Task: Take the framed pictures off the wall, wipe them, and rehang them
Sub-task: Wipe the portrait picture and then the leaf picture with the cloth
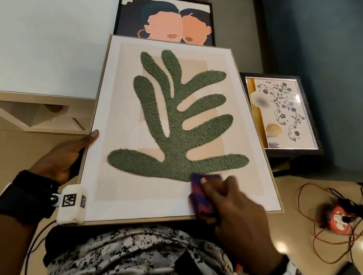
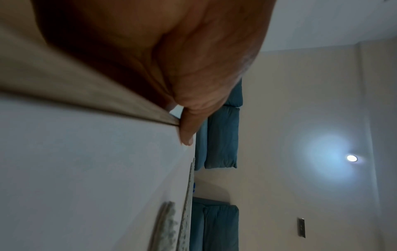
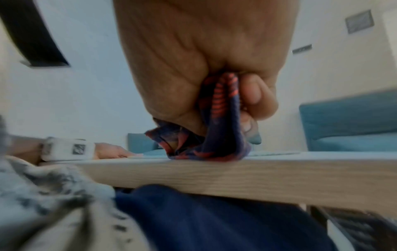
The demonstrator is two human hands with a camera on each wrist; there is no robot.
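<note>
A large light-wood framed picture (image 1: 103,149) with a green leaf shape lies flat across my lap. My left hand (image 1: 67,155) grips its left edge, thumb on top; the left wrist view shows the thumb (image 2: 189,129) over the frame's rim (image 2: 86,84). My right hand (image 1: 231,206) holds a bunched purple-and-red cloth (image 1: 202,197) and presses it on the glass near the lower right corner. In the right wrist view the cloth (image 3: 214,135) sits on the frame's top (image 3: 236,178), fingers curled around it.
A framed picture of two faces (image 1: 167,21) lies beyond, and a smaller black-framed floral picture (image 1: 281,112) lies on a dark stool at right. A white side table (image 1: 42,38) stands left. Orange cables and an extension reel (image 1: 338,217) lie on the floor right. Blue sofas surround.
</note>
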